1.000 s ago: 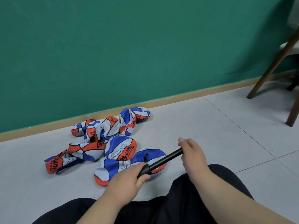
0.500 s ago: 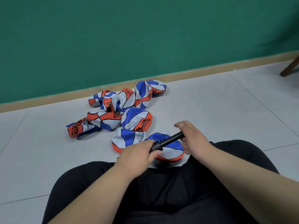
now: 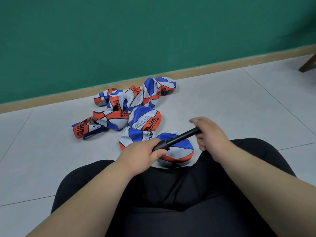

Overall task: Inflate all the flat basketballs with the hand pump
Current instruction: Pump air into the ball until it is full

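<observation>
I'm at the start, I judge: left hand (image 3: 143, 152) and right hand (image 3: 211, 135) each grip an end of the pump (image 3: 179, 138) over the nearest flat ball (image 3: 179, 151), the heap (image 3: 130, 106) lying toward the floor's (image 3: 239, 103) far edge; next needs its needle in that ball's valve.

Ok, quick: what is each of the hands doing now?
Left hand: grips one end of the black pump.
Right hand: grips its other end.

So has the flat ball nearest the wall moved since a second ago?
No. The flat ball lies just as close to the baseboard as before; only the camera turned.
</observation>
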